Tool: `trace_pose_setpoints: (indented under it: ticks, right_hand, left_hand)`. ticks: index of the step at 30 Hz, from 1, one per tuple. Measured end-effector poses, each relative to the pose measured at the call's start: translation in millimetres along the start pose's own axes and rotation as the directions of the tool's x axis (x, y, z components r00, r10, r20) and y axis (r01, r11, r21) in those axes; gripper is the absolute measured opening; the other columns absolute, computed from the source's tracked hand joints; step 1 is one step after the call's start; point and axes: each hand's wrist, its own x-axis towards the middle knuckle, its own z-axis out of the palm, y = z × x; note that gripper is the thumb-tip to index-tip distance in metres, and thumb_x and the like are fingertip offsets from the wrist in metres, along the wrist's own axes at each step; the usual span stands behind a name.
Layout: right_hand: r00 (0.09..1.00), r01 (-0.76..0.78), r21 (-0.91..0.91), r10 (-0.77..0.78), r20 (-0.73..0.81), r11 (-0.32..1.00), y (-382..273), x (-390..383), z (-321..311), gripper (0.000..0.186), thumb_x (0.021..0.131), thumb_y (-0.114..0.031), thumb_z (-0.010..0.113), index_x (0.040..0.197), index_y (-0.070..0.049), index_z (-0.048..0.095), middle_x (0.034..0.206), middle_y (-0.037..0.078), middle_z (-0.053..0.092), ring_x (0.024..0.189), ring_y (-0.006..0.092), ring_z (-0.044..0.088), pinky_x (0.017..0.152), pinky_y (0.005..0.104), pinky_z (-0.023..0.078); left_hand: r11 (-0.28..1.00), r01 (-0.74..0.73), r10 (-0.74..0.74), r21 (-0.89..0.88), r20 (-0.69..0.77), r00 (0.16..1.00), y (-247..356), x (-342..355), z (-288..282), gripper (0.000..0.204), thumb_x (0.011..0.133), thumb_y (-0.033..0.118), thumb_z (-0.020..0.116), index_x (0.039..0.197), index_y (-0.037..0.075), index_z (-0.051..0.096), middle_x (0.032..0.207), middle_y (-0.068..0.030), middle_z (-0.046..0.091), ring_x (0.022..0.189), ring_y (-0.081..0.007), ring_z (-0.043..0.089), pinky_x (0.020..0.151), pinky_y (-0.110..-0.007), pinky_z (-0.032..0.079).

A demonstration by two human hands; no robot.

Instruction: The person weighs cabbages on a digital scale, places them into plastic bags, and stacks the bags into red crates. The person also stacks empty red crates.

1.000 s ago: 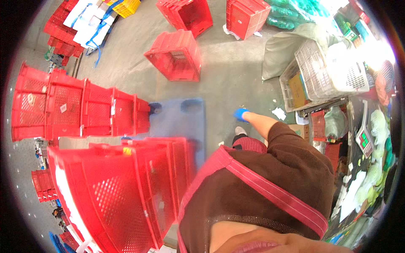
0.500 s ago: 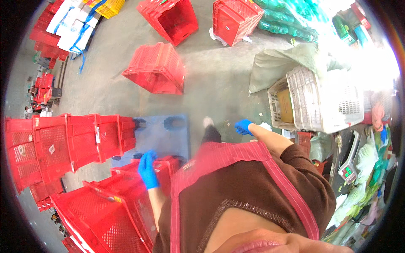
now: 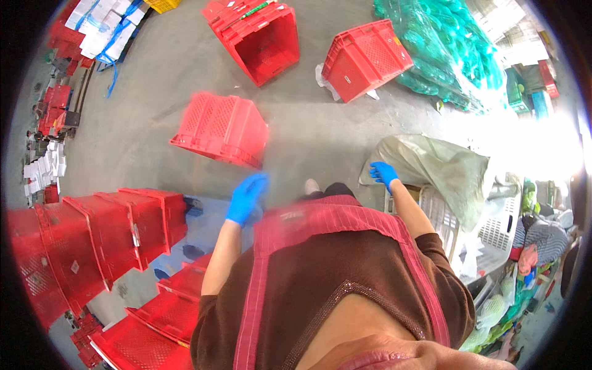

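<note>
My left hand point(image 3: 245, 198), in a blue glove and blurred, is raised ahead of my apron with fingers extended and nothing held, below a red crate point(image 3: 217, 126) lying on the floor. My right hand point(image 3: 382, 174), also gloved, is open over the edge of a pale green sack point(image 3: 435, 166) that drapes over white plastic crates point(image 3: 499, 242). Two more red crates point(image 3: 259, 46) point(image 3: 364, 65) lie farther ahead.
Stacks of red crates point(image 3: 105, 234) point(image 3: 157, 330) stand at my left, by a blue pallet point(image 3: 209, 219). Green wrapped bundles point(image 3: 444, 58) lie ahead right. White boxes with blue straps point(image 3: 105, 28) stand far left. Assorted bags and goods point(image 3: 530, 259) crowd the right side.
I have moved forward; the side stacks, pallet and white crates sit lower in view. Both hands have risen in view, the left appearing from behind the near stack toward the middle crate.
</note>
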Motion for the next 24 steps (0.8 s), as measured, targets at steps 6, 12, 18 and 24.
trace_pose_setpoints:
  ticks: [6, 12, 18, 24]
  right_hand:
    - [0.982, -0.172, -0.534, 0.184, -0.032, 0.828, 47, 114, -48, 0.026, 0.088, -0.035, 0.048, 0.095, -0.014, 0.061, 0.085, 0.010, 0.065, 0.068, 0.0205, 0.059, 0.055, 0.0363, 0.045]
    - [0.866, -0.015, -0.669, 0.344, 0.363, 0.743, -8, 241, 4, 0.027, 0.088, -0.036, 0.049, 0.089, -0.012, 0.062, 0.078, 0.007, 0.063, 0.065, 0.0209, 0.058, 0.053, 0.0385, 0.046]
    - [0.958, 0.189, -0.205, -0.134, 0.252, 0.960, -271, 326, 17, 0.026, 0.087, -0.034, 0.053, 0.098, -0.013, 0.064, 0.084, 0.006, 0.066, 0.070, 0.0177, 0.060, 0.054, 0.0337, 0.046]
    - [0.981, 0.133, -0.003, -0.131, 0.146, 0.991, -401, 367, 14, 0.029, 0.090, -0.032, 0.049, 0.108, -0.012, 0.060, 0.087, 0.006, 0.064, 0.074, 0.0164, 0.060, 0.063, 0.0311, 0.049]
  left_hand:
    - [0.965, -0.055, 0.055, 0.256, 0.004, 0.998, 37, 76, -20, 0.030, 0.091, 0.019, 0.057, 0.116, 0.002, 0.058, 0.106, -0.0097, 0.062, 0.096, -0.0167, 0.059, 0.085, -0.030, 0.046]
    - [0.960, 0.215, -0.209, 0.179, -0.052, 0.977, 29, 127, -16, 0.037, 0.090, 0.020, 0.059, 0.122, 0.002, 0.053, 0.113, -0.0121, 0.061, 0.103, -0.0183, 0.057, 0.089, -0.032, 0.046]
    - [0.979, 0.166, -0.162, 0.120, -0.040, 0.986, 83, 180, -10, 0.038, 0.089, 0.020, 0.060, 0.123, 0.003, 0.053, 0.113, -0.0101, 0.060, 0.102, -0.0179, 0.057, 0.088, -0.032, 0.045]
    - [0.989, 0.118, -0.111, 0.092, -0.084, 0.990, 86, 232, -30, 0.033, 0.091, 0.020, 0.058, 0.118, 0.001, 0.055, 0.110, -0.0095, 0.061, 0.101, -0.0190, 0.057, 0.088, -0.033, 0.045]
